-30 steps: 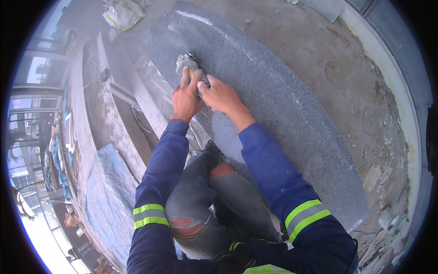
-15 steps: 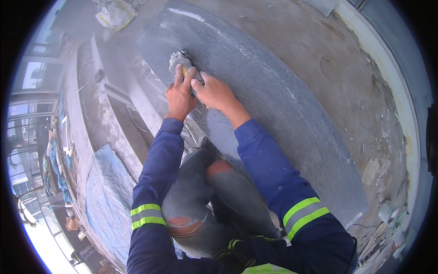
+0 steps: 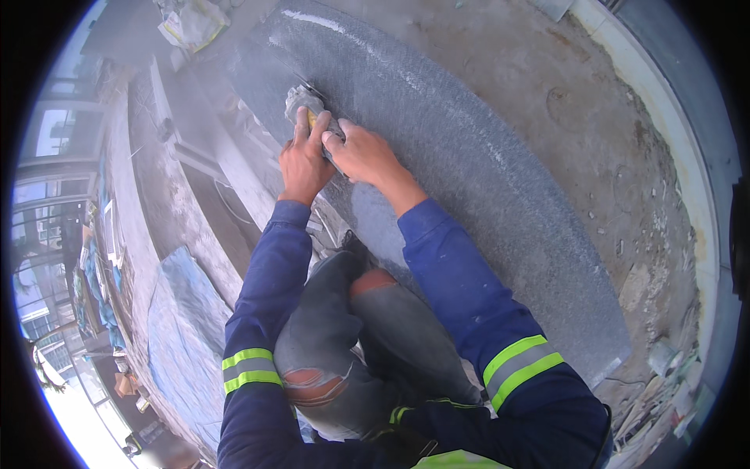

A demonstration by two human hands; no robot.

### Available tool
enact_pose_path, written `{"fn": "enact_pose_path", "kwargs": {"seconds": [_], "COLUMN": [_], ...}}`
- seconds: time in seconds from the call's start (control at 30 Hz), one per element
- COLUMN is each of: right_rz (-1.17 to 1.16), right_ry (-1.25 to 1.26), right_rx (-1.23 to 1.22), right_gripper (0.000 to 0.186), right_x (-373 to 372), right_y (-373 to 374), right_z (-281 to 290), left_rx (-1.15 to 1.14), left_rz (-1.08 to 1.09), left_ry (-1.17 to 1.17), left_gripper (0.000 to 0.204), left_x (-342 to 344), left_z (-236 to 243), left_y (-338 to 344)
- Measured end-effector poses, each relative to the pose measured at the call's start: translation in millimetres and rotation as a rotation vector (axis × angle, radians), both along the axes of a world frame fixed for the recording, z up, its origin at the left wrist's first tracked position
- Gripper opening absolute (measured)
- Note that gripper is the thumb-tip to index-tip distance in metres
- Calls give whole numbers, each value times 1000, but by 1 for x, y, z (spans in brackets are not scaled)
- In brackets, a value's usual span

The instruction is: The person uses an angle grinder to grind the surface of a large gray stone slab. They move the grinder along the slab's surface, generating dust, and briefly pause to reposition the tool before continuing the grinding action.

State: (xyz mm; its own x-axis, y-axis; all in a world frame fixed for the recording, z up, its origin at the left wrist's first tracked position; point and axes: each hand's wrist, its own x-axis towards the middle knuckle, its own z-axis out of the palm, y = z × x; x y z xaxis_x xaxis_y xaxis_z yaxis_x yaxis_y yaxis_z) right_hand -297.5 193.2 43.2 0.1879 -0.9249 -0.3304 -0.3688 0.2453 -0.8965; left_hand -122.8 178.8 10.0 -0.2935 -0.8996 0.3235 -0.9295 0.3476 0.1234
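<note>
Both of my hands are closed around a dusty angle grinder [image 3: 301,100]. My left hand [image 3: 304,162] grips its front part, where a yellow patch shows between the fingers. Just behind it, my right hand [image 3: 367,156] wraps the body from the right side. The thin disc at the tool's head stands on edge at the dark grey stone slab [image 3: 469,180]; whether it cuts into the stone I cannot tell. Pale dust hangs around the head and beyond. The slab's long outer edge curves, with a whitish dusty line along it. My palms hide most of the tool's body.
A blue-white tarp [image 3: 183,328] lies at the left beside long pale steps [image 3: 215,227]. A white sack [image 3: 195,23] is at the far left. Scraps and strips [image 3: 637,414] lie at the lower right. My bent knees [image 3: 336,344] are close to the slab.
The grinder and both hands have shifted very slightly to the left and away from me. The grip is the same. Dust has spread more thickly over the far left.
</note>
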Motion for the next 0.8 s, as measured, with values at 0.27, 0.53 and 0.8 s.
{"fn": "enact_pose_path", "kwargs": {"seconds": [0.27, 0.53, 0.8], "right_rz": [-13, -1, 15], "right_ry": [196, 40, 68], "right_rx": [-226, -11, -60], "right_gripper": [78, 76, 70], "right_x": [2, 0, -10], "right_y": [9, -6, 18], "right_z": [-21, -3, 6], "left_rx": [-43, 35, 2], "left_rz": [-19, 7, -39], "left_ry": [15, -16, -6], "left_gripper": [76, 77, 80], "left_x": [-1, -5, -3], "left_z": [-1, 9, 4], "left_y": [12, 0, 14]}}
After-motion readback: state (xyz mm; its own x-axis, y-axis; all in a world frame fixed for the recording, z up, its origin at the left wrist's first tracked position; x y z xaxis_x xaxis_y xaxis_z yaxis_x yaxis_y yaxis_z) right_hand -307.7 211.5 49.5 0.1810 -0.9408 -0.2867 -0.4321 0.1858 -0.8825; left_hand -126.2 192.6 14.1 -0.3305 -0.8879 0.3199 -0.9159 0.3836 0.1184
